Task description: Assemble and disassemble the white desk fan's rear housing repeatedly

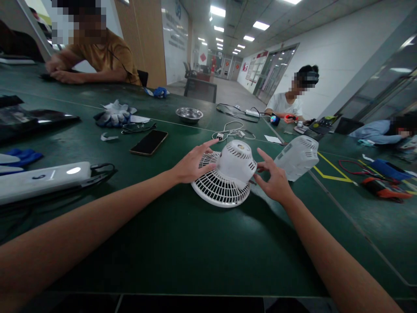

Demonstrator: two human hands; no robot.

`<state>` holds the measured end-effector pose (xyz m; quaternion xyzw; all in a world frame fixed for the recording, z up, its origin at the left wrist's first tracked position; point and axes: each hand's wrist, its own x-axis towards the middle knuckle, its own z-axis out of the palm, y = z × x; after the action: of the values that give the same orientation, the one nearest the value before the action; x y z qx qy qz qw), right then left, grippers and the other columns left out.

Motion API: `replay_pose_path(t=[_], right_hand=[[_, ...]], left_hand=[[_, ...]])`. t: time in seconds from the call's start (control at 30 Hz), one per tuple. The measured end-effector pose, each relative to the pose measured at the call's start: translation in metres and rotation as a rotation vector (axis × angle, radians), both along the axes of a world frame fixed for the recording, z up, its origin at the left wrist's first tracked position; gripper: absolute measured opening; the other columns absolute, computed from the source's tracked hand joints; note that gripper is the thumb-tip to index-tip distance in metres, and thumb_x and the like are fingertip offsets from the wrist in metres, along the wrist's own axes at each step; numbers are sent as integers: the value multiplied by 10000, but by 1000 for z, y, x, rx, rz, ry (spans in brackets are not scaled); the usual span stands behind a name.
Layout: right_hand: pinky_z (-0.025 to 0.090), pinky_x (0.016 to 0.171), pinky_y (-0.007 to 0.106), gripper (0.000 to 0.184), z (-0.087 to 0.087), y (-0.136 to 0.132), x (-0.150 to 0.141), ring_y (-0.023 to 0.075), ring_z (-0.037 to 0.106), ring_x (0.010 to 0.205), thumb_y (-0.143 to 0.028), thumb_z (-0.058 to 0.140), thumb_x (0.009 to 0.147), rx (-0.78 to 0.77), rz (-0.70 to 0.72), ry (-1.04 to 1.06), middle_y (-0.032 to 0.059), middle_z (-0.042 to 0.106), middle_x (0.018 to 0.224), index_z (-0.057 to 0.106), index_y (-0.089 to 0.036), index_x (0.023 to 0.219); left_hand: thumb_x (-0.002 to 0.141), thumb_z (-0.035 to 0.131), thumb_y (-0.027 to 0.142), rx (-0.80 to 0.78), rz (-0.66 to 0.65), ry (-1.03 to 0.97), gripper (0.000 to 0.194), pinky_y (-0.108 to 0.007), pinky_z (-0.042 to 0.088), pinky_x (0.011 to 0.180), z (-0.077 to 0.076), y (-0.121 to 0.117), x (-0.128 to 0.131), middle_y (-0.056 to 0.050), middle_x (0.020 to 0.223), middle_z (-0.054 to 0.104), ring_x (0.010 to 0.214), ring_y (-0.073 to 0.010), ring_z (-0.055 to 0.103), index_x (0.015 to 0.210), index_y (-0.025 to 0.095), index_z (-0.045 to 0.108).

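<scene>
A white fan head (236,163) lies face down on the green table, its round slatted grille (224,193) underneath and the vented motor housing on top. My left hand (197,163) is at the left side of the housing, over the grille, with fingers spread. On the other side my right hand (273,178) has its fingers apart beside the housing; whether the fingertips touch it I cannot tell. Just behind my right hand stands a white plastic housing (298,156) with slots in its top. A white cable (236,130) lies loosely behind the fan head.
A phone (149,142), a metal bowl (189,114) and gloves (114,114) lie beyond my left hand. At left is a long white device (45,180) with a black strap. An orange-and-black tool (386,189) lies at right. Several people sit around the table.
</scene>
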<state>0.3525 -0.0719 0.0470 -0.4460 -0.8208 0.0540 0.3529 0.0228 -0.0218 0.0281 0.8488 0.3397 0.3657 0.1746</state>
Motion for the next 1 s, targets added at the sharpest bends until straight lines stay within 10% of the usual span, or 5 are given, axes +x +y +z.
replay_pose_path(t=[0.27,0.47,0.7,0.83,1.0], right_hand=[[487,1089,683,1121,-7,-9,-26,439,613,1271,-455,870,747,-153,48,106,116,491,1589,217,-376,1654],[484,1109,662,1188,-9,-9,-39,428,582,1316,-391,968,600,-279,8,489,116,568,1510,331,-335,1601],[585,957,582,483,-15,-11,-48,358,689,1176,-610,686,829,-760,119,1037,64,778,1143,680,-285,1186],[606,902,525,390,-19,-15,-54,319,714,1109,-620,633,854,-957,266,1020,37,798,1002,720,-287,1035],[620,831,468,335,-24,-14,-57,275,742,953,-574,647,861,-947,278,1006,12,788,924,713,-287,1020]], left_hand=[[1036,369,598,-352,205,-88,591,-462,468,1074,-15,11,-4,-111,1351,705,1237,-316,659,1398,203,619],[1006,426,634,-487,-34,-630,634,-451,542,967,-20,20,-8,-146,1179,768,1092,-300,716,1307,130,664],[825,809,463,-348,48,-716,375,-431,550,1006,-13,16,3,-107,1189,759,1169,-294,670,1084,193,790],[802,849,383,-719,-86,-880,316,-448,626,870,-18,6,13,-110,984,797,916,-255,756,1003,148,786],[795,855,336,-606,52,-799,200,-328,631,645,-17,2,13,-54,762,771,660,-175,721,845,156,783]])
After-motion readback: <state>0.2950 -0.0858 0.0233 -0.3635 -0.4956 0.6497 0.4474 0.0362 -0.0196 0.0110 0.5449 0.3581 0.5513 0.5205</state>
